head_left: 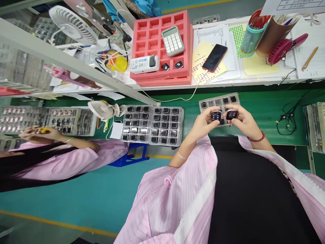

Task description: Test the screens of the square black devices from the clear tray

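My left hand (203, 121) is closed round the edges of a smartwatch body (215, 115), whose dark square screen is lit with small icons. In my right hand (242, 119) is a second smartwatch body (232, 114), gripped between thumb and fingers, with its screen lit too. The two watches are side by side, a small gap between them. Under both hands lies a clear plastic tray (210, 102) with several square watch bodies in its pockets; my hands and the held watches hide its near part.
Two clear trays (166, 125) of watch bodies stand left on the green bench. A shelf behind carries a red foam tray (142, 35), calculator (173, 40), phone (215, 57) and pen cups (254, 34). Cables (286, 117) lie right. A co-worker (63, 156) sits at left.
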`<move>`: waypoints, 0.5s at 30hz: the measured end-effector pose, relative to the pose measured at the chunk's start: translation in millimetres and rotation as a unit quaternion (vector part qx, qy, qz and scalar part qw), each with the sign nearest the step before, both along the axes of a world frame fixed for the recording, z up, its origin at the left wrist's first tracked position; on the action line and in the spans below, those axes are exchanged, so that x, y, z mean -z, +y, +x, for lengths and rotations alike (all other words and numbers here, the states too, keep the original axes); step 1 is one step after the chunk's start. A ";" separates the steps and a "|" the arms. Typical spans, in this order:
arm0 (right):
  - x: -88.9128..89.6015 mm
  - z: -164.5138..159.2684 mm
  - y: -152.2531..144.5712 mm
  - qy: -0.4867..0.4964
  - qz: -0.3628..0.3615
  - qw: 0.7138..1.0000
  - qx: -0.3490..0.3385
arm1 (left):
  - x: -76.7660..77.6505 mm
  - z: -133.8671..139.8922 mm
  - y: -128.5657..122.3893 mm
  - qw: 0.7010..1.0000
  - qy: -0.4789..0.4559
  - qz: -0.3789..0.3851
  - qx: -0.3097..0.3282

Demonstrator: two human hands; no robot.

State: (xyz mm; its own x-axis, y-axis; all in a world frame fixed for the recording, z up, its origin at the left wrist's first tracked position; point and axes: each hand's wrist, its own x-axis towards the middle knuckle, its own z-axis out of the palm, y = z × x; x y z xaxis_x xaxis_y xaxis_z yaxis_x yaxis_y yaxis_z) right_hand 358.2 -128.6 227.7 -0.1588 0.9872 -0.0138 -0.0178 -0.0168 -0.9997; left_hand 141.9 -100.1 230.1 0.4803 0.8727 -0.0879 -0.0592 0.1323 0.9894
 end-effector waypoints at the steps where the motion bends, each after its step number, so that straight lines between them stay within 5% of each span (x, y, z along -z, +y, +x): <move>1: -0.3 1.2 0.0 0.005 -0.006 1.000 -0.005 | -0.1 0.4 0.1 1.000 0.000 -0.001 -0.003; 8: -1.3 -1.0 0.0 -0.030 -0.012 0.999 0.042 | -1.3 2.4 1.7 0.999 0.026 -0.028 -0.024; 15: -0.6 0.4 -0.8 0.001 -0.004 1.000 -0.012 | 1.4 2.4 1.3 0.999 0.004 -0.018 -0.030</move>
